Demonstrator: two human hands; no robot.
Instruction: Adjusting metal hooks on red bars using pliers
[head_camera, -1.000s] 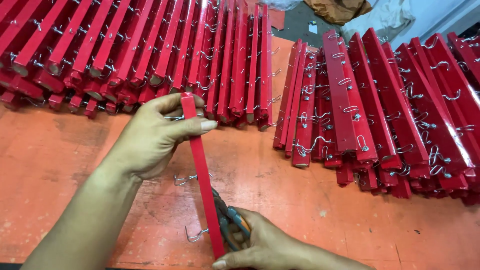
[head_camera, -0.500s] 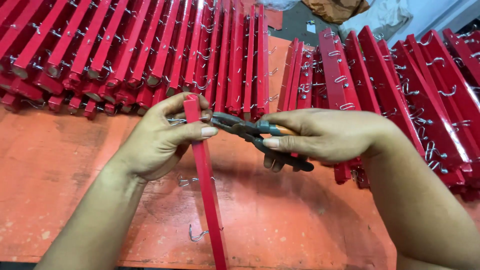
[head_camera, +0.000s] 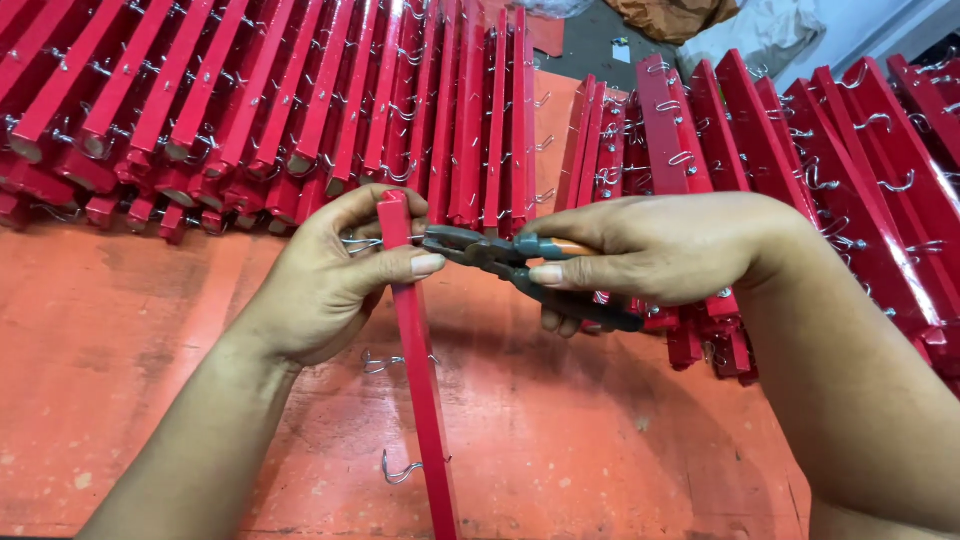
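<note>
Nearest the camera, a long, narrow red-painted wooden strip (head_camera: 420, 400) runs from the lower edge of the view up toward the middle, standing a little clear of the orange-red painted table (head_camera: 120, 380). Small bent silver wire hooks (head_camera: 398, 470) stick out from its side, one low down and another near the middle; held up like this, the hooks hang free rather than pressing against the table.

The left hand (head_camera: 335, 285) is clenched around the strip's upper end, thumb laid across the front and fingers (head_camera: 362, 205) curled over the top, which steadies the end being worked on. The right hand (head_camera: 655, 250) grasps a pair of grey pliers with orange and dark handles (head_camera: 520, 260), handles squeezed in the palm. Their nose meets the strip's top just beside the thumb, level with a wire hook there; whether the tips actually pinch that wire I cannot tell.

Farther back, two stacks of similar red hooked strips lie on the table: a left stack (head_camera: 250, 110) in overlapping rows, and a right stack (head_camera: 800, 150) fanned loosely, partly behind the right wrist. Beyond them show a grey floor and some crumpled cloth (head_camera: 690, 15).
</note>
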